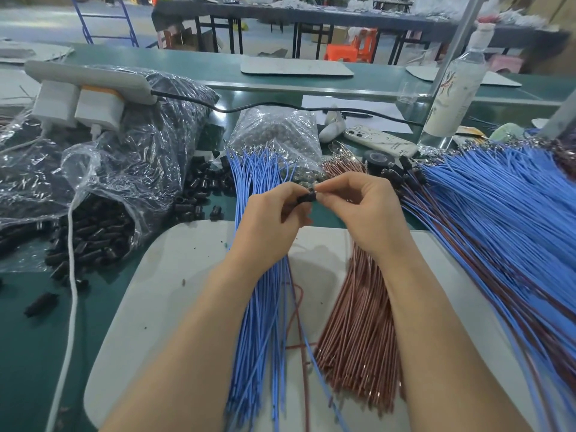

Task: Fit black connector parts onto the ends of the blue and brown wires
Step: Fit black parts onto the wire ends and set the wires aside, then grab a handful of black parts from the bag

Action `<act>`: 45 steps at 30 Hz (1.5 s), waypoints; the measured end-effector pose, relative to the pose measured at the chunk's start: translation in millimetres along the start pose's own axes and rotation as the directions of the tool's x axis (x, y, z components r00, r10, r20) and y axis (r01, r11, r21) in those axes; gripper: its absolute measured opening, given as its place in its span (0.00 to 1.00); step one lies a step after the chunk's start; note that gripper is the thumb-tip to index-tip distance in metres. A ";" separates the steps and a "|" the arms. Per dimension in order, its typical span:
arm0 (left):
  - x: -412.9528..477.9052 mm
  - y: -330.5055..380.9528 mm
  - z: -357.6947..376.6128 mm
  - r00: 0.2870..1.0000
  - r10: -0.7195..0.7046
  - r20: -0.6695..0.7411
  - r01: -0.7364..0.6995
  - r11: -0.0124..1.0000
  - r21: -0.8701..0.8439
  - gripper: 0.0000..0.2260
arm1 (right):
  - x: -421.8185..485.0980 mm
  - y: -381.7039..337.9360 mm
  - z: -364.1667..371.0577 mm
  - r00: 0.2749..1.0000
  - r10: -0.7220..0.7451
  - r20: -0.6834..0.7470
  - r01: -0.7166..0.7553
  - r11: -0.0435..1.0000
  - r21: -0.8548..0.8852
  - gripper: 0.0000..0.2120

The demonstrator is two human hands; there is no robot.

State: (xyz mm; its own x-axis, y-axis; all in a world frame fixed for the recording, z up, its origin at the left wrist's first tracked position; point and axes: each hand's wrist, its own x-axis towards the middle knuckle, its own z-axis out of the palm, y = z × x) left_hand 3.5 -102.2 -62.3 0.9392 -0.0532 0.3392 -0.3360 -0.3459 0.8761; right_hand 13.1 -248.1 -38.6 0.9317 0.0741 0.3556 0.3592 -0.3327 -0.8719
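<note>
Green bench (18, 353), pale mat (174, 275), blue wires (265, 307) and brown wires (361, 322), bagged black connector parts (93, 238) left. Pinched between fingers of left hand (271, 219) and right hand (364, 213), above the mat: one black connector (307, 198). Far off, dark tables (311, 17), orange stools (343, 53).

We identify this place as a factory assembly workshop. Reference landmark: the pale grey rounded work mat (174, 275), which lies on a long green-topped bench (25, 353). On the mat rest a bundle of loose blue wires (258, 307) and a bundle of loose brown wires (358, 322). Left of the mat, crumpled clear plastic bags (131, 169) spill small black connector parts (93, 241) in bulk. Right of the mat spreads a large heap of blue and brown wires (498, 213). Beyond the mat we see a second pale mat (296, 68), further long dark tables (311, 15), orange plastic stools (343, 53) and brown cardboard boxes (184, 40).
</note>
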 end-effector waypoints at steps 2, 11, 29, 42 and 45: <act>-0.1 -0.1 -0.7 1.000 0.002 0.012 -0.002 1.000 -0.023 0.07 | -0.5 0.6 -0.1 1.000 0.010 0.014 -0.010 0.999 0.037 0.11; -0.7 -1.8 0.7 1.000 -0.023 -0.013 0.022 0.998 -0.056 0.06 | -1.2 3.0 10.6 0.990 0.141 -0.025 -0.125 0.933 0.337 0.05; 24.3 110.8 -52.6 0.909 0.204 -0.362 -0.263 0.957 -0.121 0.05 | -16.1 -54.0 0.4 0.794 -0.105 0.599 -0.377 0.688 0.620 0.17; 64.2 108.7 136.7 0.873 -0.409 0.265 0.485 0.669 -0.564 0.10 | -77.6 -10.0 -148.6 0.882 0.352 -0.313 -0.470 0.708 -0.527 0.04; 43.6 69.7 184.6 0.794 -0.492 0.359 0.602 0.720 -0.345 0.12 | -88.8 25.9 -137.8 0.831 0.387 -0.401 -0.554 0.496 -0.669 0.09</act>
State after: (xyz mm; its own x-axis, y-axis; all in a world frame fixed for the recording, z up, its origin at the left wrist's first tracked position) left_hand 34.1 -301.6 -49.6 0.9358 -0.2083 -0.2844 0.2990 0.0416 0.9534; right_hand -67.8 -392.8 -46.4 0.8913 -0.4437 0.0929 -0.3736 -0.8350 -0.4040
